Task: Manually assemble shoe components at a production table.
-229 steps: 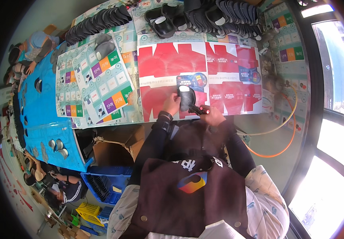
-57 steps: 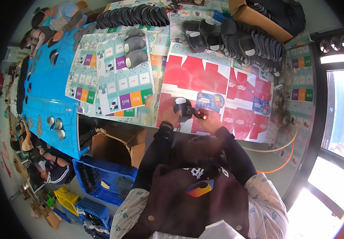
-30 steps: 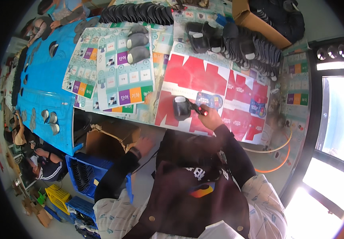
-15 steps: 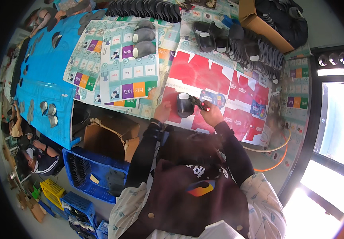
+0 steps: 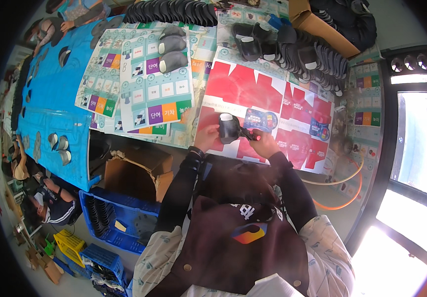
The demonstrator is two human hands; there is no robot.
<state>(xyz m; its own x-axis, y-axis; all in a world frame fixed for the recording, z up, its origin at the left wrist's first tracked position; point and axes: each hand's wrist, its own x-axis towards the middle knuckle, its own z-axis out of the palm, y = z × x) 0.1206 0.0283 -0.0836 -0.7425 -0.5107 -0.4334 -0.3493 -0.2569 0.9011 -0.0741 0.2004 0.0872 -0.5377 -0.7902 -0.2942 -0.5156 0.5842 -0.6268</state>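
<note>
Holding dark pieces [image 5: 99, 218], a blue crate [image 5: 127, 205] stands left of the held shell [image 5: 229, 130].

The place was a workshop — beyond the red-printed sheet [image 5: 245, 91] dark curved pieces [image 5: 330, 59] stood packed in rows, to the sheet's left people [image 5: 62, 208] were at a blue-covered table [image 5: 65, 99], nearer on that left side stood a blue crate [image 5: 127, 213] and a yellow crate [image 5: 70, 245], and at the sheet's right curved an orange hose [image 5: 332, 209].

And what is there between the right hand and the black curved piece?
In the head view, a red-ended dark tool lies between the right hand and the black curved piece.
</note>
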